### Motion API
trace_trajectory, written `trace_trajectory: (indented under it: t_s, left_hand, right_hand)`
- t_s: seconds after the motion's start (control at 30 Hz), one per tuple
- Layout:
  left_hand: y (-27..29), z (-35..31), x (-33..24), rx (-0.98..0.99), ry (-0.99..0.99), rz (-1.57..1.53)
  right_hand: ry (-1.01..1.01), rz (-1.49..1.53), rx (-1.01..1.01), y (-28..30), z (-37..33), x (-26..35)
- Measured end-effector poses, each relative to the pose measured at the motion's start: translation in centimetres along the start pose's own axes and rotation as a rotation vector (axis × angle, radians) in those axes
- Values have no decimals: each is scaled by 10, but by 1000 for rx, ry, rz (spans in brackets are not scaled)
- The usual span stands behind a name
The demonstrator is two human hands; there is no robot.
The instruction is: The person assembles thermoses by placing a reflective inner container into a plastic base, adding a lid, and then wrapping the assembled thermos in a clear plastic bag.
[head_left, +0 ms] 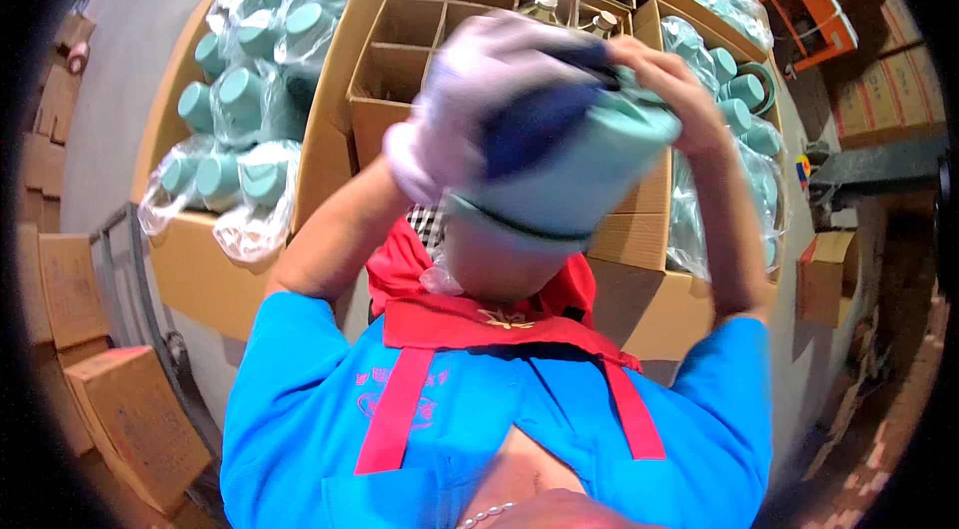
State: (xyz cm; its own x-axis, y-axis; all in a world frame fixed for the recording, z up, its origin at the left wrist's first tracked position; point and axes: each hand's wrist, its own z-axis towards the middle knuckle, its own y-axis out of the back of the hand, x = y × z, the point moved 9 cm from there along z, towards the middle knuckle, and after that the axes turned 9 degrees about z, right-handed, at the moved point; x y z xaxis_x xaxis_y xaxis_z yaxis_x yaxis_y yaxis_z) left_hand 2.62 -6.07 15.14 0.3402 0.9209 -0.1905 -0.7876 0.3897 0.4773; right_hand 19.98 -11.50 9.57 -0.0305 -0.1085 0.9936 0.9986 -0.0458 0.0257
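Note:
In front of my chest I hold a large teal vessel, tilted, with a paler lower part and a dark line around its body; its exact kind is unclear. My left hand wears a white glove that looks dark blue over the thumb and fingers. It is closed around the vessel's upper left side, blurred by motion. My bare right hand has its fingers curled over the upper right rim. Just beyond both hands stands a divided cardboard carton, with a few metal-topped bottles in its far cells.
On the left, an open carton holds several teal vessels in clear plastic. Another carton of teal pieces stands on the right. An orange frame is at the far right. Closed boxes and a grey metal frame lie left.

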Motion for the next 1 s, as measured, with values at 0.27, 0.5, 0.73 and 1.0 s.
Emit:
trace_trajectory:
  t_s: [0.27, 0.5, 0.73, 1.0]
  left_hand:
    - [-29, 11, -165, -144, -72, -112]
    - [20, -15, -177, -199, -98, -326]
    - [19, -23, -205, -164, -258, -283]
    - [-57, -73, -9, 67, 352, 140]
  right_hand:
    - [-250, -1277, 28, -64, -121, 98]
    - [553, -1641, 395, -146, -146, 147]
    - [450, -1632, 965, -161, -146, 124]
    - [-377, -1169, 28, -52, -157, 90]
